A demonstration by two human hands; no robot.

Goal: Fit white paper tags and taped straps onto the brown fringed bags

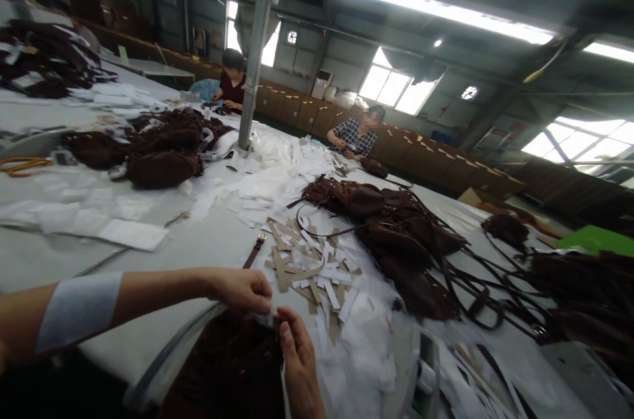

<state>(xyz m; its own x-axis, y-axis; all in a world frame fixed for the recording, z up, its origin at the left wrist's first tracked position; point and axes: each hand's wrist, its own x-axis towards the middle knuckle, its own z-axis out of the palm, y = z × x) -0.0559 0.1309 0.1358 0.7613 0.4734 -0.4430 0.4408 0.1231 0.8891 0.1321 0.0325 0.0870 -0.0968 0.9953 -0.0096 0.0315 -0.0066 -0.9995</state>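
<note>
A dark brown bag (225,366) stands low in front of me, its top edge between my hands. My left hand (242,290) comes in from the left with closed fingers, pinching a small whitish piece (271,318) at the top of the bag. On the right side of that edge, my right hand (300,356) is closed with thumb and fingers on the bag. Its fingertips are close to the whitish piece, and their exact hold is partly hidden. Just beyond my left hand lies a brown strap with a metal buckle (256,248).
Paper and card strips (312,273) lie scattered ahead. Brown bags with long straps (396,227) are piled to the right, more bags (163,151) to the left near orange-handled scissors (24,166). A metal post (257,49) rises from the table. Two people (354,135) sit across it.
</note>
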